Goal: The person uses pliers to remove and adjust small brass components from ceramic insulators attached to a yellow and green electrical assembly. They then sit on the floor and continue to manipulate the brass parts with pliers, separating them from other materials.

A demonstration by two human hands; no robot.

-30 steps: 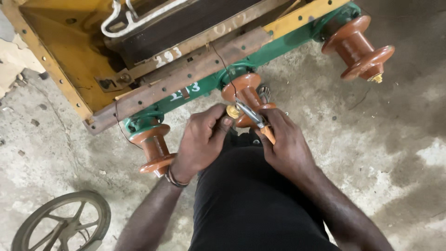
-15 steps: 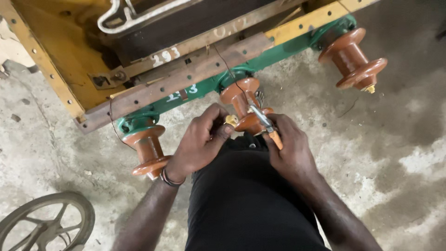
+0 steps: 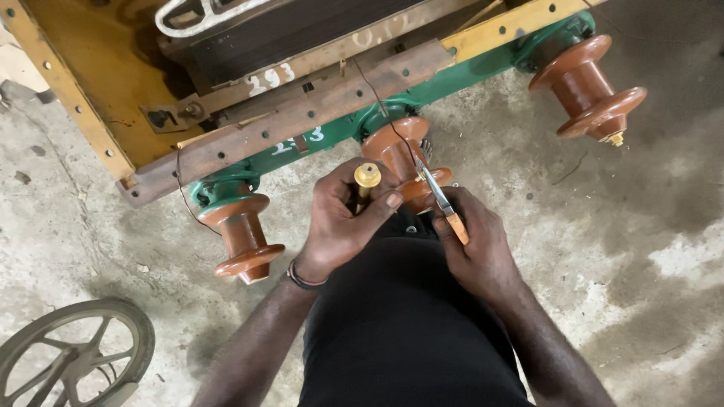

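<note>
Rough concrete floor lies below; left hand fingers grip the brass stud firmly, right hand pinches the orange-handled tool beside the middle brown insulator, best kept steady.

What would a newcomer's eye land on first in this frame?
Three red-brown ribbed insulators jut from a green frame onto the concrete. At the middle one, the left hand grips a brass stud while the right hand holds orange-handled pliers.

Bare forearms, a dark band on the left wrist, black clothing below
</note>
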